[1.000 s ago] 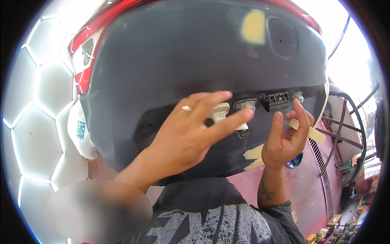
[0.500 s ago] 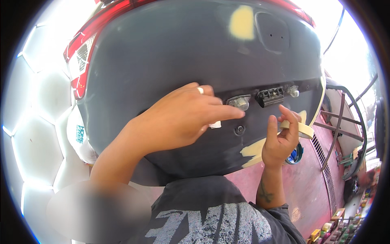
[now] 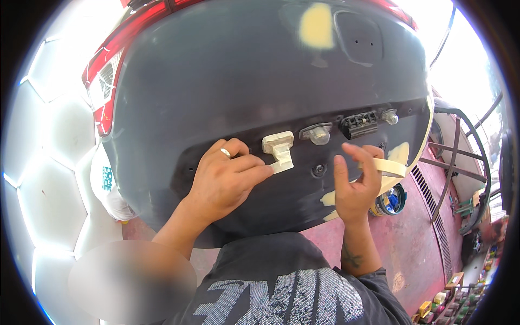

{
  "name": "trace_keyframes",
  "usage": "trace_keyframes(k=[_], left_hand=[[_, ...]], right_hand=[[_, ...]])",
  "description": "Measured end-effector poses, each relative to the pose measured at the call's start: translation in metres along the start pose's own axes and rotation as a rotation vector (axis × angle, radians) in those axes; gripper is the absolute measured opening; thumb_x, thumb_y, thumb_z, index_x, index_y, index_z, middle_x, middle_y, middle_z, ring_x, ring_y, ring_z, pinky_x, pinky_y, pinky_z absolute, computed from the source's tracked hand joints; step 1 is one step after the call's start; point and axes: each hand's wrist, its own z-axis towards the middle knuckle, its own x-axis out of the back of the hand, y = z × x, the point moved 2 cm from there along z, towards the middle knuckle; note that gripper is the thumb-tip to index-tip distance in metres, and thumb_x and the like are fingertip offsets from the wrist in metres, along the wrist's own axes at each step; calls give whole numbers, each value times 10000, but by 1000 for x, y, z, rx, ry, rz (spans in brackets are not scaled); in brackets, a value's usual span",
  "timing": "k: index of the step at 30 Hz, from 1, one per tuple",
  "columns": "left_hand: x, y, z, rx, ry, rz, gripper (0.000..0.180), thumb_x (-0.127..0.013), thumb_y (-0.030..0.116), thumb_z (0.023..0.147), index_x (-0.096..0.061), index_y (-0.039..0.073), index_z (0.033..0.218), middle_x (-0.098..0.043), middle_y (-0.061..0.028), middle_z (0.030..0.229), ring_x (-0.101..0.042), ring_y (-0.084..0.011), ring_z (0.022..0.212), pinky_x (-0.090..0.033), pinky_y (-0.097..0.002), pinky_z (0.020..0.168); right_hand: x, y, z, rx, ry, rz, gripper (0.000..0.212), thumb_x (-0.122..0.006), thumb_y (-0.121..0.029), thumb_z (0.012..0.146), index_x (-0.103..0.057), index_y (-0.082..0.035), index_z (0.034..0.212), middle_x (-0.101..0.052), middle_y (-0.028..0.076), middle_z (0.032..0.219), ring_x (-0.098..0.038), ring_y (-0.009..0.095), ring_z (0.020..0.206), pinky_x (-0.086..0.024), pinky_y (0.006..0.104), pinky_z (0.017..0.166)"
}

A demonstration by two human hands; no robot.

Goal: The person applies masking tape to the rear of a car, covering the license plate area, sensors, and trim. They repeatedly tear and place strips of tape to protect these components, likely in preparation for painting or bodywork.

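A strip of masking tape point(image 3: 283, 163) is pinched between the thumb and finger of my left hand point(image 3: 227, 176). Its other end joins a small part wrapped in cream tape point(image 3: 277, 142) on the dark grey car tailgate point(image 3: 233, 81). My right hand point(image 3: 357, 189) carries a roll of masking tape point(image 3: 391, 168) hooked on its fingers, with thumb and index raised apart. Between the hands, a clear lamp point(image 3: 318, 134) is uncovered. Farther right sit a black slotted bracket point(image 3: 359, 127) and a second small lamp point(image 3: 389, 116). A round fitting point(image 3: 319, 170) lies below.
Left of the tailgate is a red-and-white tail light point(image 3: 105, 78). Beneath its right side, a bucket point(image 3: 391, 200) with blue contents stands on the reddish floor point(image 3: 374, 249). At the right are a dark metal frame point(image 3: 457, 162) and a floor grate point(image 3: 431, 216).
My left hand has drawn back left and down, exposing the taped part and the strip it pinches. My right hand, with the tape roll, has shifted slightly left.
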Motion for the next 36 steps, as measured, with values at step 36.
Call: trace_keyframes(k=[36], left_hand=[[-18,6,-7,40,79,31,374,-900,-47,657,-865,143,977,-825,31,919,-691,-227,851,-565,-373,769]], right_hand=[[-53,-13,-29,389,-72,-234,358,-1013,-371,689,-749,-189,849,-563,-4,930,-588,243,859,-416,452,801]])
